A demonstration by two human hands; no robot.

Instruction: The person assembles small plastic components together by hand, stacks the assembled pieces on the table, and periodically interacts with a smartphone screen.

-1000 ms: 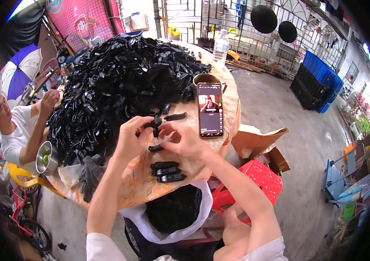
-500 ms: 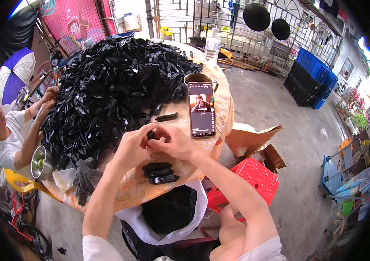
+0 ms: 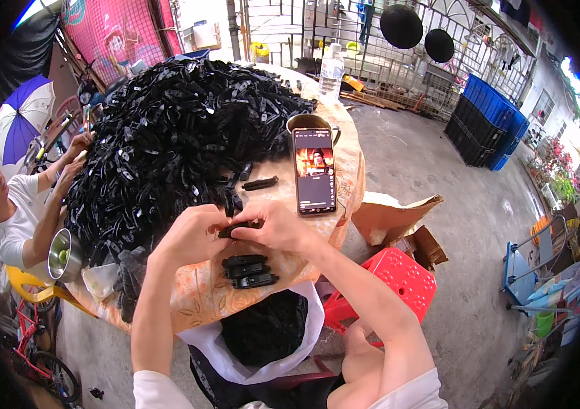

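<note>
Both of my hands meet over the near side of the table, closed on one small, elongated black plastic piece (image 3: 234, 230). My left hand (image 3: 191, 235) grips its left end, while the thumb and fingers of my right hand (image 3: 277, 228) pinch its right end. Just below them, a few similar black pieces (image 3: 249, 273) lie side by side on the patterned orange cloth (image 3: 201, 290). Another loose piece (image 3: 260, 183) rests beyond my fingers. A large heap of black pieces (image 3: 187, 123) covers the far left of the table.
A phone (image 3: 316, 191) leans on a metal mug (image 3: 309, 122) at right, with a water bottle (image 3: 332, 73) behind. Below the table edge hangs an opened white sack (image 3: 311, 327) holding black pieces. A red stool (image 3: 399, 279) stands right. A co-worker (image 3: 21, 211) handles the heap at left.
My hands have lowered slightly and turned, and the black piece now shows lengthwise between them. The picture on the phone has changed. The row of pieces stays put.
</note>
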